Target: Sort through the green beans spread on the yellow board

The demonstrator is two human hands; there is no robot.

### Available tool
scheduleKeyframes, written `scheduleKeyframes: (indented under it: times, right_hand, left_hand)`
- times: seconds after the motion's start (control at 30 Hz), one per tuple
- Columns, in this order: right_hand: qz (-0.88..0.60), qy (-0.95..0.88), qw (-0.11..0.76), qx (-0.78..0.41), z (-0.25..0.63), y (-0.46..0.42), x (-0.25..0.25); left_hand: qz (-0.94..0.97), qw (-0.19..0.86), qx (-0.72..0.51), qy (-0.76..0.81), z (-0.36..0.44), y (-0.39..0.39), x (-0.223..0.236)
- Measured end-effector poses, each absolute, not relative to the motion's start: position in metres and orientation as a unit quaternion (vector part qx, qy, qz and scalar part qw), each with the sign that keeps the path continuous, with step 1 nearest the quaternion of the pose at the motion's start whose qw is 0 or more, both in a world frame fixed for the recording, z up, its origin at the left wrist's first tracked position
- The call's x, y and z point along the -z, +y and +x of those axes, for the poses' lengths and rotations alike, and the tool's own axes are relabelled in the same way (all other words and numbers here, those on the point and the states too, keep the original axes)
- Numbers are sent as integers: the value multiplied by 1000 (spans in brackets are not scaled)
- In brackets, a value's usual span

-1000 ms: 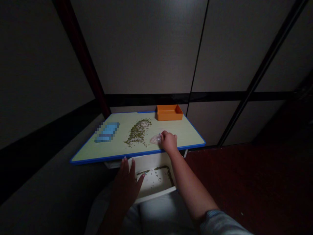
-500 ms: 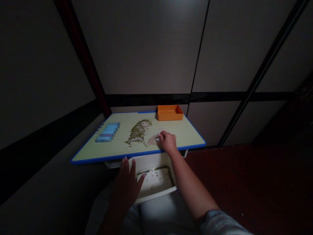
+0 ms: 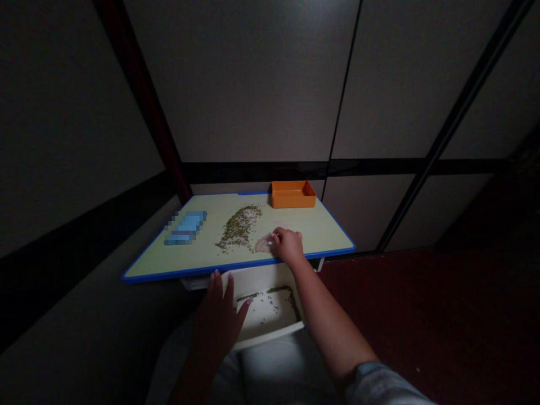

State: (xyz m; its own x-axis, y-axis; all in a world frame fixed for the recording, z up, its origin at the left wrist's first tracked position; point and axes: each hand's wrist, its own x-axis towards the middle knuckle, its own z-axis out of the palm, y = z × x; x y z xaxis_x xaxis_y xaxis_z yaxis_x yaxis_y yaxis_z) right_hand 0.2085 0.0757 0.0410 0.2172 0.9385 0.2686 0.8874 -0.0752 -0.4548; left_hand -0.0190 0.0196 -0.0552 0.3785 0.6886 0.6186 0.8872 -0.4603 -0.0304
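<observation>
Green grains (image 3: pixel 237 226) lie in a loose, uneven patch near the centre of the frame, on the table (image 3: pixel 324 233). Table top: pale yellow-green, with blue edging, tapering toward its far side. At the left end of the top, a flat blue object (image 3: pixel 186 228) lies with its detail masked by pixelation. At the far right, an orange box (image 3: pixel 293 200) stands upright near the back edge. Below the front edge, at lower centre, a white tray (image 3: pixel 261 275) contains further grains, gathered mainly along its back and right sides.

Room: dim. Dark wall panels (image 3: pixel 253 84) occupy the upper frame, crossed by a black horizontal band (image 3: pixel 253 171); a dark red post (image 3: pixel 140 90) slants through the upper left. A red floor (image 3: pixel 400 309) covers the lower right.

Right hand (image 3: pixel 287 244): palm down over the front part of the table, forearm extending from the grey sleeve (image 3: pixel 379 382) at lower right. Its fingers are pinched on a pale, translucent sheet (image 3: pixel 262 244), just beside the near right side of the patch.

Left hand (image 3: pixel 219 315): over the left side of the tray, fingers and thumb spread, thumb above the interior. Contact with the rim is hidden.
</observation>
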Motion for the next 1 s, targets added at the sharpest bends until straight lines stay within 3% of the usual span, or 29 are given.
scheduleKeyframes:
  times: [1.0]
  right_hand:
    - [-731, -634, 251, -40, 207, 74, -44]
  left_hand:
    - [-808, 144, 278, -499, -18, 19, 54]
